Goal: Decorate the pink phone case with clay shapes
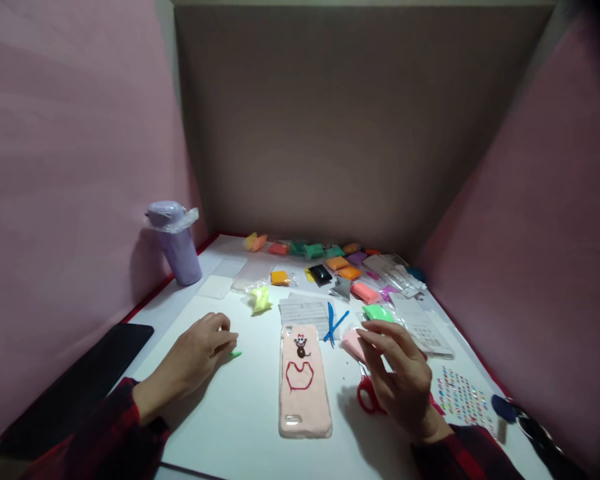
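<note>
My left hand [197, 350] rests low over the white table, its fingers bent and pressed together. A small strip of green clay [235, 354] pokes out from under those fingertips. Held in the air above red-handled scissors [367, 397] and a pink clay packet [353, 345], my right hand [400, 377] has its fingers parted, with nothing seen between them. Between the hands lies a phone case [305, 400] covered in pale pink clay. It carries a little dark cat figure [301, 345] with a red bow, and a red heart-like outline [300, 377] below.
Blue plastic clay tools [333, 327] lie crossed on lined paper [303, 313]. Several clay packets [280, 278] spread across the back. At left stand a purple bottle [180, 250] and a black flat object [80, 387]; a gem sticker sheet [463, 397] lies at right. Pink walls flank the table.
</note>
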`<action>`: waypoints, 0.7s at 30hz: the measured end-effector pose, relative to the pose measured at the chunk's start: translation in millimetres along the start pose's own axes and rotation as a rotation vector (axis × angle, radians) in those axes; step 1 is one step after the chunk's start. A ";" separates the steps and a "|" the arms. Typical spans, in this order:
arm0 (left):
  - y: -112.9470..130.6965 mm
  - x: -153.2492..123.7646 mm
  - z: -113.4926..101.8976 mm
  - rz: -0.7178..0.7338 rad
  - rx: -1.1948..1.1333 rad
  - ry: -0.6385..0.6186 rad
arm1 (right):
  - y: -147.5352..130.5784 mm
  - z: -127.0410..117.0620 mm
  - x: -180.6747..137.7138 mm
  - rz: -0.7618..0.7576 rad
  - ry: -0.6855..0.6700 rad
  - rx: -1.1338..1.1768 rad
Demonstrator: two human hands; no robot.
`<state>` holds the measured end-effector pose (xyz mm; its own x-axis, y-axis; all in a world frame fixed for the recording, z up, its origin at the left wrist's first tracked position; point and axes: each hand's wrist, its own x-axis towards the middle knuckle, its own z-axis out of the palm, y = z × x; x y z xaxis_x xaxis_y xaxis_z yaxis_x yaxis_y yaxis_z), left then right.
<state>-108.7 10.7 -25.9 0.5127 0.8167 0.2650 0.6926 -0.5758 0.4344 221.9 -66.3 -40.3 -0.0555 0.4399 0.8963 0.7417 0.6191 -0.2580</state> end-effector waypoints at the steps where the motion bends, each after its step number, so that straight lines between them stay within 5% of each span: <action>1: -1.1 0.3 -2.5 -0.006 0.012 0.007 | 0.3 0.1 -0.3 0.002 0.001 -0.001; 5: 4.2 6.7 -0.6 -0.069 0.059 0.055 | 0.9 -0.3 -1.7 0.015 0.000 0.001; 12: 30.2 10.9 40.5 -0.212 0.218 -0.009 | -0.1 -1.1 -0.6 0.009 -0.008 -0.022; 17: 36.0 -46.2 58.4 -0.066 0.327 -0.166 | -1.5 -0.5 1.8 -0.008 -0.029 -0.001; 21: 31.5 -81.4 69.0 0.088 0.424 -0.136 | -5.2 0.1 -0.3 0.001 -0.045 0.044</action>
<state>-93.6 -76.7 -93.1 0.6214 0.7675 0.1574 0.7754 -0.6313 0.0172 218.0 -69.7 -39.2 -0.0856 0.4688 0.8792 0.7120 0.6460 -0.2751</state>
